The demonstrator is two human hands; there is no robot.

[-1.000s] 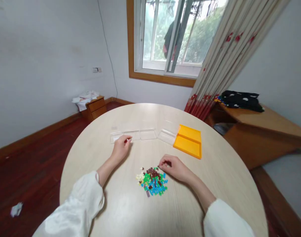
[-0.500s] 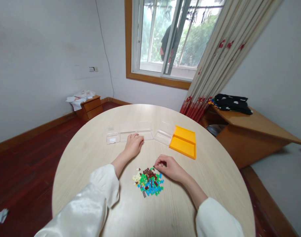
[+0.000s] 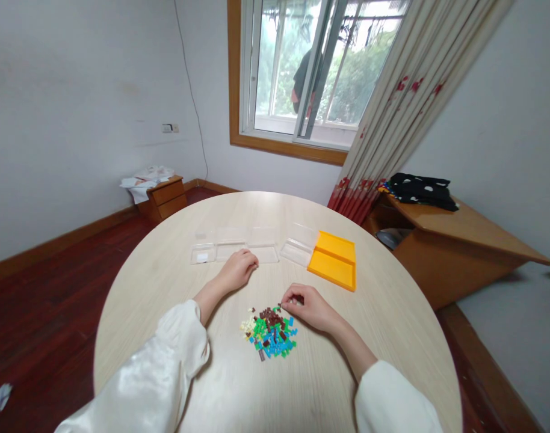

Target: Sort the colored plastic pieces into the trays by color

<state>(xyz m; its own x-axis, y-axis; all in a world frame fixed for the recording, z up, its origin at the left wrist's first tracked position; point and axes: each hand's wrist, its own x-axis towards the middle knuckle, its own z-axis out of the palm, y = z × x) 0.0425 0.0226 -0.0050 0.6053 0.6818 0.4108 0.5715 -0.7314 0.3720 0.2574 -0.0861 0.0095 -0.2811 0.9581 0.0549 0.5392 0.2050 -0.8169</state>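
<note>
the little toy bricks point(image 3: 275, 343) lie in one loose heap on the round table point(image 3: 320, 379), between the two arms, so both hands can get to them. brown ones sit mostly at the far side, with green, blue and pale yellow ones around. the right hand point(image 3: 308, 305) has its thumb and finger close together at the heap's edge, a good way to pinch such tiny bits, but i can't tell if it has a brick. the left hand point(image 3: 239, 269) is curled by the see-through plastic boxes point(image 3: 265, 255); i can't tell if it holds anything. those boxes and the yellow box point(image 3: 333, 269) lie open in a bent row, which makes them easy to reach into.
</note>
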